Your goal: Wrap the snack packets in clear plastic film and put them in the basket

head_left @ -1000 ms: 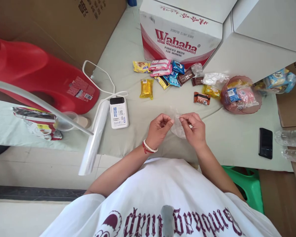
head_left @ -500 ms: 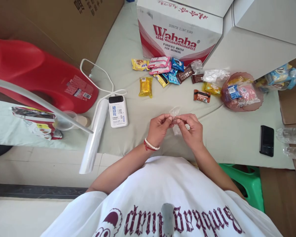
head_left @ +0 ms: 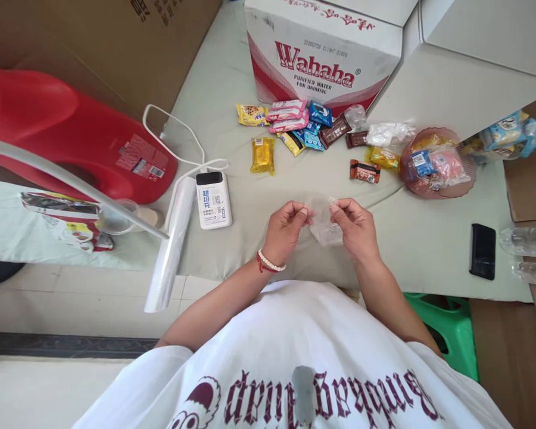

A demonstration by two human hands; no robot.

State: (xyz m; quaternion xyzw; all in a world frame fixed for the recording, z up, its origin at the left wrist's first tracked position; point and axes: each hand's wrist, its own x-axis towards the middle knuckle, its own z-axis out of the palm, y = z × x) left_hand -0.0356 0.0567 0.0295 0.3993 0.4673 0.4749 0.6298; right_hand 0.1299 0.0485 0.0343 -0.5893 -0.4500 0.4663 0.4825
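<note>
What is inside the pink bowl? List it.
The pink bowl holds wrapped snacks: a blue-and-white packet, a pink packet and a yellowish one behind. Whatever lies beneath them is covered.

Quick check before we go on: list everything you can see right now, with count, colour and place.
plastic bag: one, clear, between both hands
snack packets: a scattered pile, mixed colours, in front of the box
Wahaha box: one, white and red, far centre
bowl: one, pink, holding snacks, right
power bank: one, white, with cable, left of the hands
bag roll: one, clear, at the mat's edge
phone: one, black, right
stool: one, green, lower right
left hand: pinching the bag
right hand: pinching the bag
</note>
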